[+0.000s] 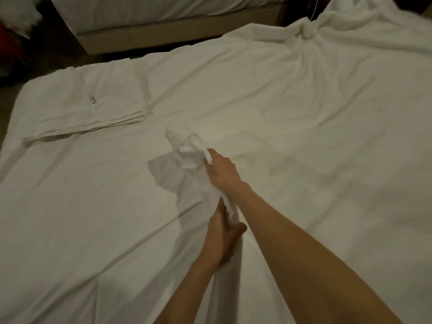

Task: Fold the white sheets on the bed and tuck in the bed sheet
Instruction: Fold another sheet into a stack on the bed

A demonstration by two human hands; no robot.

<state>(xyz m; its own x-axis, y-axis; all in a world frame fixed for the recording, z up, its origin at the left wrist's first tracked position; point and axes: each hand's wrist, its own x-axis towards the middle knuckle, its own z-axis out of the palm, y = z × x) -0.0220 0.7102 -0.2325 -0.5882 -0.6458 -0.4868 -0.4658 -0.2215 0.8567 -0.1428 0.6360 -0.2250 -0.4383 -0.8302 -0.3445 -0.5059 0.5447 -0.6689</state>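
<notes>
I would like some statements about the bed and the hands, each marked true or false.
1. Both hands hold the same bunched white sheet. True: the right hand grips it farther away, the left hand nearer.
2. A folded sheet lies at the far left of the bed. True.
3. The folded sheet touches the right hand. False: it lies apart from both hands.
4. The bed sheet is smooth everywhere. False: it gathers into a knot-like bunch at the far right.
</notes>
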